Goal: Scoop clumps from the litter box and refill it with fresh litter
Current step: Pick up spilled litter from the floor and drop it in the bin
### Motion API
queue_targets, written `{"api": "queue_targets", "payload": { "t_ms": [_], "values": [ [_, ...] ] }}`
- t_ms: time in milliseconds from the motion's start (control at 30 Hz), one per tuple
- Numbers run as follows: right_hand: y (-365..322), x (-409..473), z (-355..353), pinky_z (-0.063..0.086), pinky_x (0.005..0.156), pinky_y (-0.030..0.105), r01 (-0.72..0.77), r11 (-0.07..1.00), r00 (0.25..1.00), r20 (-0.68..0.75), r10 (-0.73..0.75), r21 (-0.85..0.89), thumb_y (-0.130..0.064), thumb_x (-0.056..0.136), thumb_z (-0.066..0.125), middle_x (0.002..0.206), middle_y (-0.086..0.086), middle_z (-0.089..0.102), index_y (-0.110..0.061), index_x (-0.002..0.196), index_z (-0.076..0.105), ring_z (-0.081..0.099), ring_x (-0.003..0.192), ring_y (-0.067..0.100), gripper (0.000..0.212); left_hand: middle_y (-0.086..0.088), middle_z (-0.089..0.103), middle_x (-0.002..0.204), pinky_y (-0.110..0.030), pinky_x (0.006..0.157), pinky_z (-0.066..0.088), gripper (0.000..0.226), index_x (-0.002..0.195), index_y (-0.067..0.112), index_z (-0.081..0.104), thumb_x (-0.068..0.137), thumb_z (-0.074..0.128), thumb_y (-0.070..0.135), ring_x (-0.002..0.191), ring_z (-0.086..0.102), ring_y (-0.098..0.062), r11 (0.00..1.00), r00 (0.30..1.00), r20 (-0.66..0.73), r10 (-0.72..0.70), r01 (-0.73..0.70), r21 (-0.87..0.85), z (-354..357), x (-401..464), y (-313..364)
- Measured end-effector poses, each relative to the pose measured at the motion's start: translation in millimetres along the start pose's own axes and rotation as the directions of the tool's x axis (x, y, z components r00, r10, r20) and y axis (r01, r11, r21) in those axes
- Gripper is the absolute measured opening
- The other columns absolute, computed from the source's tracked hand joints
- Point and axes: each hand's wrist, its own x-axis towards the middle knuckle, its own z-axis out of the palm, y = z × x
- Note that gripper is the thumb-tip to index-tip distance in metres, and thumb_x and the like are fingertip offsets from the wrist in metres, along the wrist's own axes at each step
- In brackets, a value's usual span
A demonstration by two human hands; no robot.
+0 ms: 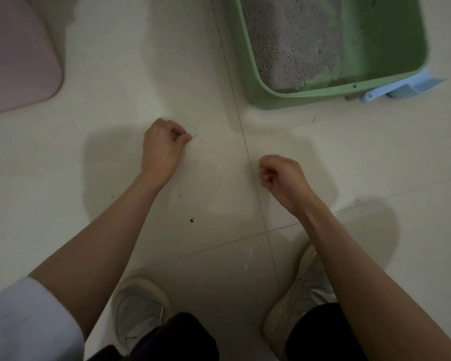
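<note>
My left hand (pixel 160 149) and right hand (pixel 281 178) are curled, holding nothing visible. The litter box (pixel 292 96) lies ahead, apart from my fingers.

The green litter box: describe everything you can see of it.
The green litter box is a pale green tray that looks like plastic, with rounded corners, sloping walls and a small hole in its near rim. It sits on the tiled floor at the upper right, cut off by the top edge. Grey litter is heaped along its left side; the right part of the bottom shows bare green with dusty residue. A light blue scoop lies against its near right corner. Neither hand touches it.
</note>
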Motion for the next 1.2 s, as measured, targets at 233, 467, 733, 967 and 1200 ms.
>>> {"api": "queue_targets", "payload": {
  "t_ms": [233, 467, 733, 967, 1200],
  "values": [
    [-22.5, 35.9, 58.8, 0.033, 0.046, 0.02, 0.088, 0.958, 0.995, 0.074, -0.07, -0.272, -0.005, 0.089, 0.05, 0.062, 0.005, 0.056, -0.009, 0.065, 0.054, 0.047, 0.049, 0.01, 0.024, -0.02, 0.057, 0.099, -0.032, 0.086, 0.035, 0.02, 0.092, 0.002, 0.068, 0.086, 0.061, 0.019, 0.099, 0.052, -0.033, 0.981, 0.992, 0.113, 0.063, -0.082, 0.174, -2.0, 8.0, -1.8],
    [-20.6, 69.7, 102.6, 0.043, 0.084, 0.025, 0.274, 0.553, 0.932, 0.074, -0.356, -0.787, -0.018, 0.083, 0.062, 0.102, 0.009, 0.069, -0.006, 0.1, 0.067, 0.061, 0.096, 0.021, 0.021, 0.0, 0.056, 0.075, -0.02, 0.065, 0.044, 0.014, 0.081, 0.01, 0.061, 0.092, 0.053, 0.013, 0.062, 0.052, -0.003, 0.727, 0.937, 0.14, -0.321, 0.338, -0.598, -28.0, -4.9, -10.5],
    [-12.5, 70.1, 114.2, 0.045, 0.084, 0.032, 0.341, 0.367, 0.879, 0.155, -0.451, -0.865, -0.015, 0.087, 0.058, 0.099, 0.011, 0.068, -0.005, 0.095, 0.068, 0.061, 0.094, 0.025, 0.016, -0.007, 0.058, 0.076, -0.014, 0.062, 0.048, 0.016, 0.089, 0.003, 0.058, 0.091, 0.045, -0.007, 0.061, 0.057, -0.007, 0.522, 0.895, 0.301, -0.331, 0.439, -0.731, -37.5, -8.3, -14.8],
    [-22.6, 65.7, 113.1, 0.046, 0.073, 0.024, 0.339, 0.541, 0.906, 0.113, -0.407, -0.769, -0.009, 0.084, 0.057, 0.083, 0.009, 0.068, -0.003, 0.084, 0.069, 0.059, 0.075, 0.016, 0.014, 0.002, 0.063, 0.077, -0.017, 0.07, 0.044, 0.015, 0.094, 0.01, 0.069, 0.088, 0.058, 0.018, 0.072, 0.058, -0.011, 0.911, 0.965, 0.159, -0.211, 0.253, -0.325, -21.4, 8.6, -5.0],
    [-32.6, 40.0, 87.3, 0.037, 0.053, 0.02, -0.138, 0.945, 0.974, 0.216, 0.074, 0.298, -0.001, 0.087, 0.033, 0.053, 0.005, 0.055, -0.007, 0.064, 0.047, 0.046, 0.053, 0.015, 0.028, -0.008, 0.062, 0.101, -0.027, 0.08, 0.035, 0.033, 0.094, 0.011, 0.061, 0.074, 0.072, 0.035, 0.097, 0.055, -0.024, 0.994, 0.995, 0.086, 0.044, -0.052, 0.101, 2.6, 15.0, 0.1]
  ]
}}
